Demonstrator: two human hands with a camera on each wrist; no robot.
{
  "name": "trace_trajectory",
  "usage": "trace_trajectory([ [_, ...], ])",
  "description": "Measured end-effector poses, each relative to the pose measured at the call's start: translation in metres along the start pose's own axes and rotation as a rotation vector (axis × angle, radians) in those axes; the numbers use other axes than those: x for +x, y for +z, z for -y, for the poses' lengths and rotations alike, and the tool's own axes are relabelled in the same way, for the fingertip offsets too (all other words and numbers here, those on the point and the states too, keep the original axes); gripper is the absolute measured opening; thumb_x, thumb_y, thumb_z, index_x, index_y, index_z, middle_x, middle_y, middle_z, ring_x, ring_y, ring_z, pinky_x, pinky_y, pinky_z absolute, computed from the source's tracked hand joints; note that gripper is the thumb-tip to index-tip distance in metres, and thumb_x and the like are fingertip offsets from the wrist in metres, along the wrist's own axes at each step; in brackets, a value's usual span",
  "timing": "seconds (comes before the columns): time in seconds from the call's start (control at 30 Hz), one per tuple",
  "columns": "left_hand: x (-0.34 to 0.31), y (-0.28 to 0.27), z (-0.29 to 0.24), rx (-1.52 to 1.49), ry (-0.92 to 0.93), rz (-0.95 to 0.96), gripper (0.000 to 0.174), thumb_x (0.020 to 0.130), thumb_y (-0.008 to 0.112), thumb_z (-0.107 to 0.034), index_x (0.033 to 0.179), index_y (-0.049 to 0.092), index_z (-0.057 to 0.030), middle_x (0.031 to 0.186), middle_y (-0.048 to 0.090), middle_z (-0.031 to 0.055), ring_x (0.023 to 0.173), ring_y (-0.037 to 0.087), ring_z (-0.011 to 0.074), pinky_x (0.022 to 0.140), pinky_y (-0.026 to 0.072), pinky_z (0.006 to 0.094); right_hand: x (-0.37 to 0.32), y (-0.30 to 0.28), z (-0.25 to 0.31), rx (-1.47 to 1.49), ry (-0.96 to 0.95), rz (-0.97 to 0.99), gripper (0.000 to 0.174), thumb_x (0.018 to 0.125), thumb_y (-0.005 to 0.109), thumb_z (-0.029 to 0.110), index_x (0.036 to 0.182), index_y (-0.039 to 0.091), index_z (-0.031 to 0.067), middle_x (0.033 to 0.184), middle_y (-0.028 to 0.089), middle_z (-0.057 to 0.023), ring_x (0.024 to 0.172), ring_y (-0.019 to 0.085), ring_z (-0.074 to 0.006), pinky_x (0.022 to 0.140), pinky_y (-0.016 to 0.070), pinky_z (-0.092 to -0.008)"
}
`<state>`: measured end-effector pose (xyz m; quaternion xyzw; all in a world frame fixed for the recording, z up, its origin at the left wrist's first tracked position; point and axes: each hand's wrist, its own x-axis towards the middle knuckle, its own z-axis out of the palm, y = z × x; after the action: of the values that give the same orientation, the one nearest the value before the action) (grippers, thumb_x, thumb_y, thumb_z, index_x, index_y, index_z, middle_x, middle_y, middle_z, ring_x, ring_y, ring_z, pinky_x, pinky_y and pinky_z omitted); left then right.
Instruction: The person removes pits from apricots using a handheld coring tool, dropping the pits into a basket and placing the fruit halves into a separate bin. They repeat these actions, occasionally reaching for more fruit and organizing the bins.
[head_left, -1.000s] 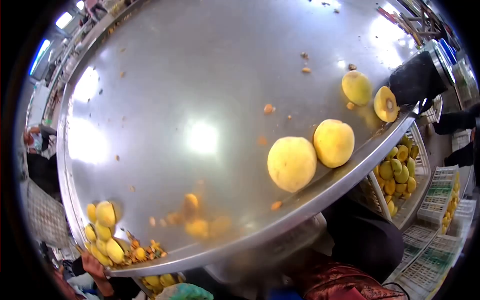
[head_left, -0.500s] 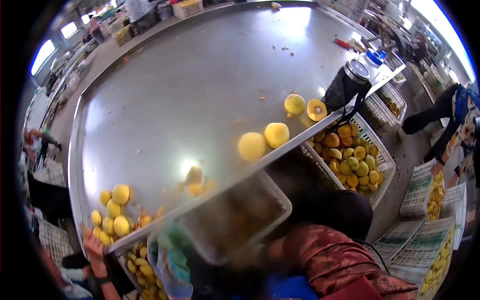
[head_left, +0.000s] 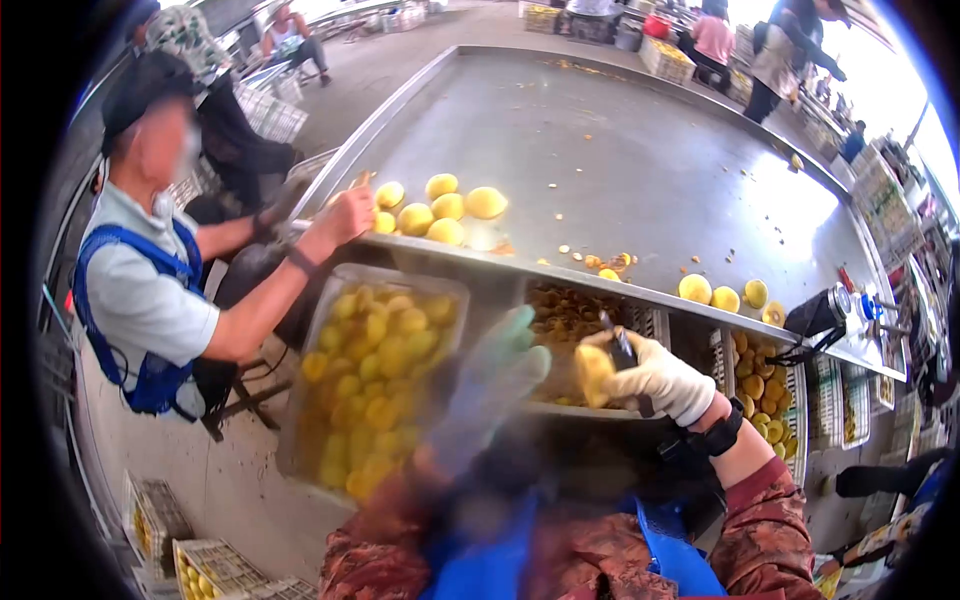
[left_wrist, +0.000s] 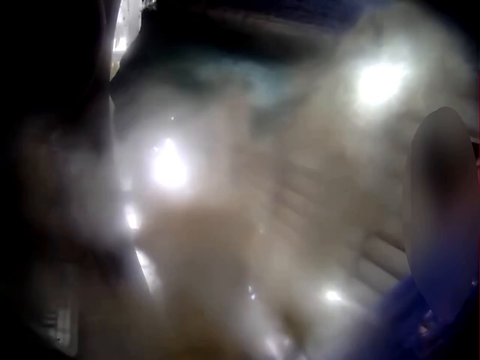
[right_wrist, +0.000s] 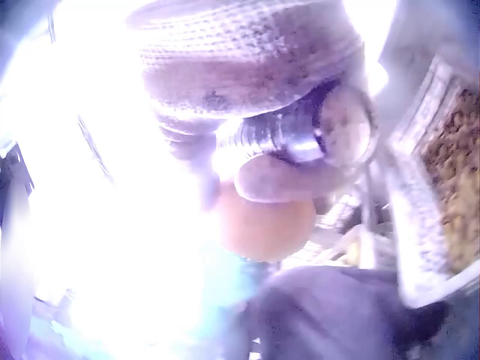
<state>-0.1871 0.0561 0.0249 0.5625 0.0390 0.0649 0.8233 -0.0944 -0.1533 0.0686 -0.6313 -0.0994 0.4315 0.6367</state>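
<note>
In the head view, the right hand, in a pale glove, holds a piece of yellow fruit below the near edge of the table, around a crate of brown scraps; the angle does not settle whether it is over or beside it. Its grip pinches the fruit between thumb and fingers, while a dark tool lies against the same hand, probably so that one hand can manage both. In the right wrist view, a shiny ridged barrel, likely part of that tool, crosses the glove just above the fruit. The left hand, in a green-tipped glove, is blurred; its grip looks spread, with nothing visible in it, near a crate of yellow fruit. The left wrist view is too smeared to add detail. Both crates stand close below the table edge, presumably for a short reach, and the raised rim likely stops the loose fruits from rolling off.
</note>
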Motion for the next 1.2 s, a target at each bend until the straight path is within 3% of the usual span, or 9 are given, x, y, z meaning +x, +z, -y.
trace_trajectory([
  [0.07,-0.004,-0.001,0.008,-0.294,-0.035,0.077,0.057,0.094,0.057,-0.018,0.143,0.033,-0.0009,0.135,0.047,0.0065,0.119,0.047,0.0144,0.100,0.0382,0.0265,0.006,0.031,0.018,0.102,-0.066,0.179,0.052,0.081,0.073,0.015,0.125,0.050,0.0043,0.097,0.061,0.0008,0.078,0.057,-0.0069,0.068,0.0478,-0.0219],
  [0.23,-0.022,-0.032,0.018,-0.845,0.083,0.053,0.045,0.089,0.061,-0.012,0.131,0.047,-0.0038,0.123,0.055,0.0068,0.111,0.055,0.0150,0.096,0.0434,0.0285,0.053,0.093,-0.007,-0.460,-0.335,0.000,0.039,0.084,0.072,0.021,0.114,0.055,0.0041,0.077,0.061,-0.0048,0.064,0.052,-0.0073,0.058,0.0445,-0.0234],
  [0.37,-0.070,-0.072,0.028,0.381,0.776,-0.279,0.044,0.085,0.062,-0.008,0.126,0.050,-0.0027,0.117,0.058,0.0108,0.111,0.054,0.0167,0.096,0.0436,0.0304,0.071,0.126,-0.026,-0.690,-0.503,-0.075,0.032,0.081,0.072,0.014,0.107,0.057,0.0004,0.079,0.062,-0.0100,0.071,0.057,-0.0123,0.069,0.0488,-0.0288],
  [0.6,-0.174,-0.240,0.057,0.808,0.350,-0.814,0.046,0.082,0.063,-0.007,0.126,0.053,-0.0007,0.108,0.062,0.0114,0.090,0.063,0.0198,0.082,0.0505,0.0296,0.062,0.119,-0.013,-0.506,-0.305,-0.183,0.032,0.084,0.067,0.011,0.112,0.056,0.0007,0.083,0.063,-0.0029,0.068,0.057,-0.0065,0.060,0.0463,-0.0205],
  [0.63,-0.183,-0.274,0.057,0.410,0.300,-0.884,0.048,0.082,0.062,-0.009,0.128,0.051,-0.0019,0.107,0.062,0.0129,0.090,0.063,0.0213,0.082,0.0506,0.0306,0.060,0.113,-0.014,-0.528,-0.278,-0.231,0.031,0.084,0.066,0.011,0.112,0.056,0.0009,0.083,0.063,-0.0026,0.065,0.056,-0.0061,0.057,0.0451,-0.0198],
  [0.7,-0.203,-0.317,0.061,1.314,0.185,-1.118,0.053,0.082,0.061,-0.010,0.133,0.047,-0.0057,0.112,0.062,0.0194,0.094,0.063,0.0295,0.084,0.0499,0.0367,0.057,0.110,-0.014,-0.540,-0.204,-0.294,0.030,0.084,0.062,0.009,0.112,0.056,0.0007,0.081,0.062,-0.0020,0.061,0.055,-0.0061,0.054,0.0439,-0.0191],
  [0.83,-0.218,-0.377,0.091,1.560,-0.803,-0.836,0.051,0.082,0.059,-0.017,0.132,0.049,-0.0120,0.118,0.059,0.0198,0.110,0.056,0.0366,0.092,0.0455,0.0449,0.057,0.103,-0.031,-0.552,-0.158,-0.343,0.031,0.082,0.062,0.006,0.111,0.056,0.0008,0.082,0.062,-0.0020,0.061,0.054,-0.0052,0.053,0.0435,-0.0193],
  [1.07,-0.206,-0.370,0.099,1.789,-1.021,-0.678,0.030,0.081,0.057,-0.015,0.110,0.063,-0.0212,0.115,0.063,0.0052,0.115,0.054,0.0277,0.091,0.0424,0.0496,0.059,0.088,-0.037,-0.560,-0.072,-0.417,0.031,0.082,0.062,0.007,0.112,0.056,0.0021,0.082,0.062,-0.0017,0.060,0.055,-0.0053,0.051,0.0434,-0.0187],
  [1.2,-0.220,-0.426,0.154,2.039,-0.823,-0.635,0.017,0.083,0.055,-0.018,0.085,0.072,-0.0132,0.086,0.070,0.0126,0.077,0.069,0.0296,0.065,0.0531,0.0426,0.057,0.072,-0.037,-0.573,-0.106,-0.380,0.027,0.084,0.066,0.010,0.109,0.057,0.0021,0.080,0.062,-0.0031,0.061,0.056,-0.0061,0.054,0.0460,-0.0207],
])
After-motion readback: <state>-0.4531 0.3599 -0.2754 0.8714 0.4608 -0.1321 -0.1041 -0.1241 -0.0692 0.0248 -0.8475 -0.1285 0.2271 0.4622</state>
